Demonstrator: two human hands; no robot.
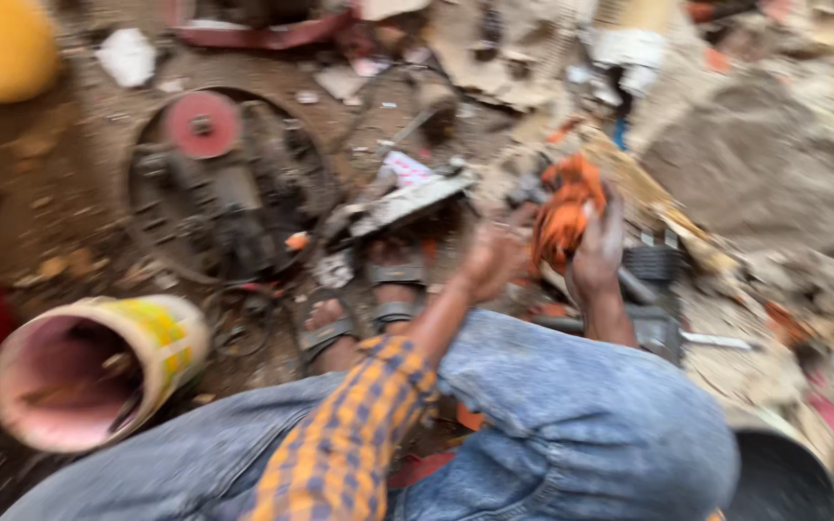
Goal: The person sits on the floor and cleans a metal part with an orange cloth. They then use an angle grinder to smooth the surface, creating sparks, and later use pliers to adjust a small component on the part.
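A round dark motor (229, 188) with a red disc (203, 123) is seen well left of the hands, on the dirt. Lower left of them a bucket (98, 371) lies tipped, its pink inside holding only a blurred stick. An orange rag (564, 210), crumpled and bunched, is gripped by the right hand (598, 253), fingers wrapped round it. The left hand (494, 256), fingers curled, is held just beside the rag; contact cannot be told.

single head-worn view, looking steeply down past the wearer's bent knees onto the littered ground (69, 193). close range; the hands (542, 251) sit centre frame. picture blurred. no second view to compare.
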